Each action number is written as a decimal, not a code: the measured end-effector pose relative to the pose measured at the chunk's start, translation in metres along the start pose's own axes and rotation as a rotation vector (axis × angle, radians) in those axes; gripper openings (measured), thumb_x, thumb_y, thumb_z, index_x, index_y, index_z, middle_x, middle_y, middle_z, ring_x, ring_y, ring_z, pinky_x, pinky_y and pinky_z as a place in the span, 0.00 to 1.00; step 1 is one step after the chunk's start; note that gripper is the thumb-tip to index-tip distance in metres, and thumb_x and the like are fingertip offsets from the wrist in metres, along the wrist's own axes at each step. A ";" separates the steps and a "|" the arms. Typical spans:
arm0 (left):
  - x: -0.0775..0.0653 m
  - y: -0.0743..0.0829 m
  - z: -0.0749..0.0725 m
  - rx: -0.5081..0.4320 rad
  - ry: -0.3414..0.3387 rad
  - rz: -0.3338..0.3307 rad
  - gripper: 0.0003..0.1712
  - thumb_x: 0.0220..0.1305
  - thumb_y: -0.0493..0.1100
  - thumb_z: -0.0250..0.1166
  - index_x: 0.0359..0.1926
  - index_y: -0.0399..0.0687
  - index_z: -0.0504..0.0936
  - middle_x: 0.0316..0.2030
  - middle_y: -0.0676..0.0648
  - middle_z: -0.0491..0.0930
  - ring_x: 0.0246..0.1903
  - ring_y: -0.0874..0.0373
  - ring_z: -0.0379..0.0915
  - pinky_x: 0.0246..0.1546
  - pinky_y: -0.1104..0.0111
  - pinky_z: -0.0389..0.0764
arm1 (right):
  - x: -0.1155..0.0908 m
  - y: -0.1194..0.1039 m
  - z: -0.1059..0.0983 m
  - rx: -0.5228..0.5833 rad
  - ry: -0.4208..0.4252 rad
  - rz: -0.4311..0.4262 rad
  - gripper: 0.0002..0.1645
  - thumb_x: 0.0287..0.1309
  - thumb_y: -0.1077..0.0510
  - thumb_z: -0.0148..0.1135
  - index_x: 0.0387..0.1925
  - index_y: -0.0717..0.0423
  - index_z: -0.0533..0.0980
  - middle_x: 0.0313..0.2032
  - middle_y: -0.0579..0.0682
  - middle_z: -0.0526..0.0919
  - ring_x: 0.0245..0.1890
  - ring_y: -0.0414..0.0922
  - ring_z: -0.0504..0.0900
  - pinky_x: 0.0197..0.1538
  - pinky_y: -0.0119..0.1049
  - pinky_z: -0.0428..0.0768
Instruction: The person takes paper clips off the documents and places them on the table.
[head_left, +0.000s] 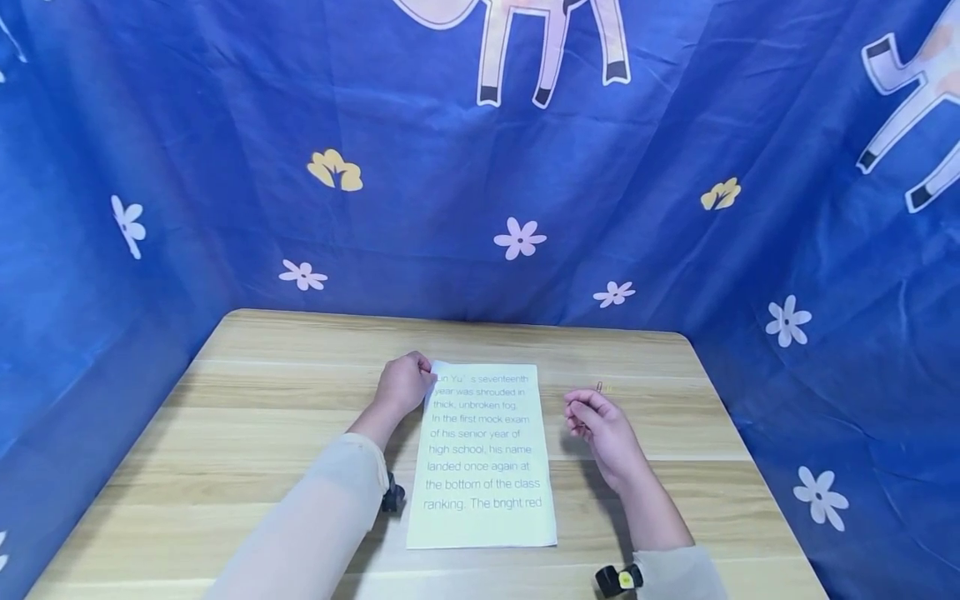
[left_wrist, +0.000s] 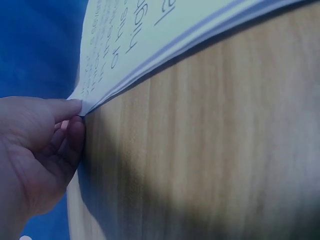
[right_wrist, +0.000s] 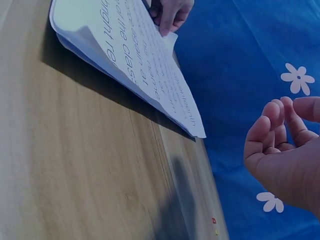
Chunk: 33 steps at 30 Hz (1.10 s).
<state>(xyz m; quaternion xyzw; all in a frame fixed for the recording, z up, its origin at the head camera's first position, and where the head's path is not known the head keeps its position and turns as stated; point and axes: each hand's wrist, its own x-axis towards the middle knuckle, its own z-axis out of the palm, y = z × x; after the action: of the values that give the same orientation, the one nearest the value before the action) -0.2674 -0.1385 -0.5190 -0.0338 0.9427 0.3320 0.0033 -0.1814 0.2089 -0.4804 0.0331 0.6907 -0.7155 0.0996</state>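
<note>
A stack of white paper sheets (head_left: 483, 454) printed with large English text lies on the wooden table. My left hand (head_left: 403, 385) pinches its upper left corner between thumb and fingers; the left wrist view shows the thumb (left_wrist: 67, 107) on top of that corner. To the right of the paper hovers my right hand (head_left: 606, 433), apart from it, fingers loosely bent and thumb near the index fingertip. Nothing shows between them in the right wrist view. Just beyond those fingers lie a small red paper clip (head_left: 599, 387) and a tiny yellow item (head_left: 609, 389), too small to make out.
The light wooden table (head_left: 292, 400) has rounded far corners. Blue cloth (head_left: 420, 208) with flowers and animal figures hangs behind it and along both sides. A black wrist camera (head_left: 618, 580) is on the right wrist, another (head_left: 392, 493) on the left.
</note>
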 end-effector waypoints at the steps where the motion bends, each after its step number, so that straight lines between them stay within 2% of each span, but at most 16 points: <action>1: 0.000 0.000 0.000 -0.004 0.001 -0.014 0.07 0.72 0.41 0.71 0.44 0.42 0.84 0.39 0.42 0.90 0.42 0.44 0.84 0.53 0.51 0.83 | -0.001 0.000 0.001 -0.004 -0.001 0.000 0.09 0.78 0.62 0.56 0.53 0.57 0.79 0.40 0.47 0.82 0.41 0.44 0.81 0.47 0.33 0.81; 7: 0.002 -0.005 -0.003 -0.050 -0.005 -0.056 0.09 0.69 0.41 0.72 0.45 0.41 0.84 0.40 0.43 0.91 0.42 0.46 0.84 0.54 0.52 0.82 | -0.003 0.004 0.006 0.000 -0.001 -0.004 0.09 0.78 0.62 0.57 0.53 0.59 0.79 0.39 0.46 0.82 0.41 0.44 0.81 0.47 0.33 0.80; 12: 0.003 -0.009 -0.004 -0.062 -0.014 -0.059 0.12 0.69 0.42 0.73 0.47 0.40 0.82 0.41 0.42 0.90 0.42 0.47 0.85 0.54 0.53 0.82 | -0.005 0.008 0.009 0.010 -0.005 -0.001 0.10 0.78 0.62 0.57 0.54 0.61 0.79 0.39 0.45 0.82 0.41 0.44 0.82 0.47 0.33 0.81; 20: 0.005 -0.011 -0.004 -0.055 -0.014 -0.063 0.09 0.69 0.42 0.72 0.41 0.44 0.81 0.35 0.46 0.85 0.38 0.50 0.80 0.47 0.57 0.79 | -0.001 0.012 0.015 0.020 -0.002 -0.006 0.10 0.77 0.63 0.56 0.53 0.60 0.79 0.39 0.47 0.83 0.41 0.45 0.82 0.47 0.34 0.82; 24: 0.006 -0.012 -0.007 -0.064 -0.024 -0.053 0.07 0.70 0.43 0.68 0.40 0.44 0.81 0.38 0.44 0.86 0.41 0.47 0.81 0.49 0.55 0.81 | 0.004 0.009 0.018 -0.005 -0.004 -0.021 0.12 0.78 0.62 0.56 0.55 0.63 0.78 0.40 0.47 0.82 0.41 0.45 0.81 0.47 0.34 0.82; 28: 0.006 -0.012 -0.014 -0.104 -0.055 -0.056 0.10 0.73 0.46 0.63 0.42 0.43 0.80 0.42 0.41 0.86 0.46 0.43 0.82 0.53 0.54 0.81 | 0.010 -0.002 0.020 -0.085 0.027 -0.050 0.12 0.79 0.62 0.55 0.56 0.63 0.79 0.41 0.49 0.82 0.43 0.48 0.82 0.50 0.36 0.83; 30: 0.005 -0.011 -0.019 -0.092 -0.066 -0.047 0.10 0.75 0.46 0.61 0.42 0.43 0.79 0.39 0.42 0.86 0.43 0.44 0.82 0.47 0.57 0.81 | 0.013 -0.010 0.019 -0.160 0.049 -0.072 0.12 0.79 0.61 0.56 0.56 0.62 0.80 0.42 0.52 0.84 0.46 0.51 0.82 0.52 0.38 0.84; 33: 0.002 -0.007 -0.025 -0.008 -0.058 -0.003 0.10 0.76 0.46 0.60 0.43 0.44 0.76 0.36 0.43 0.83 0.39 0.47 0.79 0.41 0.59 0.77 | 0.016 -0.023 0.016 -0.333 0.064 -0.110 0.14 0.80 0.58 0.58 0.58 0.58 0.82 0.49 0.59 0.85 0.51 0.53 0.83 0.56 0.40 0.82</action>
<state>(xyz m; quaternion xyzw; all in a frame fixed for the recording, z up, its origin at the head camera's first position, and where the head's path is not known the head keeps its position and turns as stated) -0.2684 -0.1598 -0.5034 -0.0255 0.9408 0.3365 0.0312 -0.1996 0.1925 -0.4598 0.0009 0.8034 -0.5940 0.0425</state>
